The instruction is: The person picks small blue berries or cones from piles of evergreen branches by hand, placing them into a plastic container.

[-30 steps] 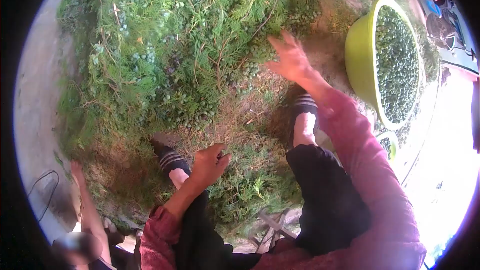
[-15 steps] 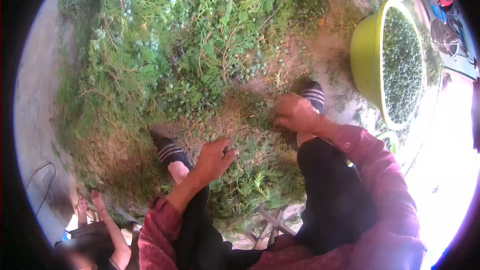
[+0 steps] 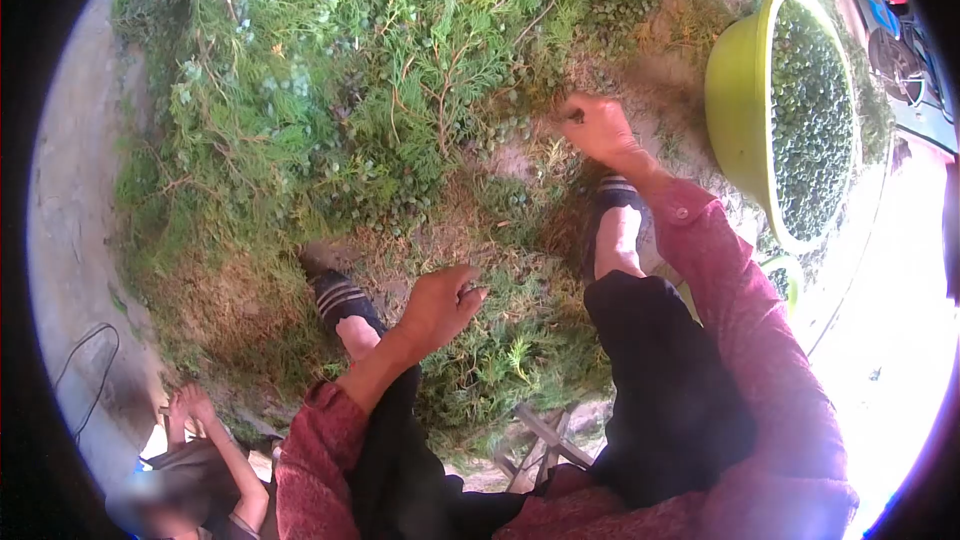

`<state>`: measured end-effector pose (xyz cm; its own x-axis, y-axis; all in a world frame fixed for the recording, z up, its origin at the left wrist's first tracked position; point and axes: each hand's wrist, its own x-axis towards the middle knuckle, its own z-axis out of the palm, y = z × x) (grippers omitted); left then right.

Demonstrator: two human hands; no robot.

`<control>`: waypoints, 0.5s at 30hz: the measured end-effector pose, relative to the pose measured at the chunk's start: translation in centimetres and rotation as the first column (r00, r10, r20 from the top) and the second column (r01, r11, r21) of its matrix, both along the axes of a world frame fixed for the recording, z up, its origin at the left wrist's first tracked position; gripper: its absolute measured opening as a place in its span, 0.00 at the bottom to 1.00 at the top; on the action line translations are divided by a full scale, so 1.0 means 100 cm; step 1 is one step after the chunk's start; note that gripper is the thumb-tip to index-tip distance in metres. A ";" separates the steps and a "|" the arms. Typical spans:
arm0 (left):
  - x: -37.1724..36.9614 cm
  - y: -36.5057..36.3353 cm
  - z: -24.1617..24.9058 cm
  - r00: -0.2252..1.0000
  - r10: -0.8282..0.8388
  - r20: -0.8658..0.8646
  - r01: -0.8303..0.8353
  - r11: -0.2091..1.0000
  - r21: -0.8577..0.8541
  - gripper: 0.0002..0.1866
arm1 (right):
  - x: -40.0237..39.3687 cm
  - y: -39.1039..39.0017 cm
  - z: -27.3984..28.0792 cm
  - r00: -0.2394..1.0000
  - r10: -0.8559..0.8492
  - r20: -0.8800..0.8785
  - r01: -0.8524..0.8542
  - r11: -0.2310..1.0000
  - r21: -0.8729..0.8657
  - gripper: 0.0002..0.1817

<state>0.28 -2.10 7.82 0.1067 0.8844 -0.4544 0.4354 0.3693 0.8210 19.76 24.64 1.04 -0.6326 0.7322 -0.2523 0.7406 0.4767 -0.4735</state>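
Observation:
My left hand (image 3: 437, 310) is curled closed over the cuttings between my feet, fingers and thumb close together; whatever it may hold is too small to make out. Farther forward, my right hand (image 3: 598, 128) is above the ground beyond my right shoe (image 3: 616, 195), its fingers bent together around something small and dark that I cannot identify. A thick heap of green sprigs with bluish berries (image 3: 330, 90) spreads in front of me. To the right stands a lime-green tub (image 3: 735, 105) filled with green berries (image 3: 812, 125).
Another person (image 3: 205, 470) is at the lower left, hands raised close together. A cable (image 3: 100, 375) lies on the left floor. Crossed wooden legs (image 3: 548, 440) show below, and a smaller green container (image 3: 793, 280) sits by the tub.
My right hand has moved forward, away from my shoe. My left hand has shifted only slightly. The other person's hands have come closer together.

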 end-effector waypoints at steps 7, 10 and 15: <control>0.005 0.000 -0.002 1.000 0.024 0.016 -0.024 0.999 0.022 0.10 | 0.025 -0.011 0.039 0.649 -0.761 -0.011 0.066 0.071 -0.995 0.13; 0.010 0.003 -0.006 0.999 -0.049 0.003 0.049 0.997 -0.058 0.09 | -0.011 -0.019 0.051 0.975 -0.202 0.088 0.193 0.593 -0.781 0.12; 0.020 0.037 -0.004 0.941 -0.172 -0.291 0.244 0.942 0.232 0.20 | -0.009 -0.051 0.008 0.931 0.365 -0.023 -0.365 0.928 -0.072 0.10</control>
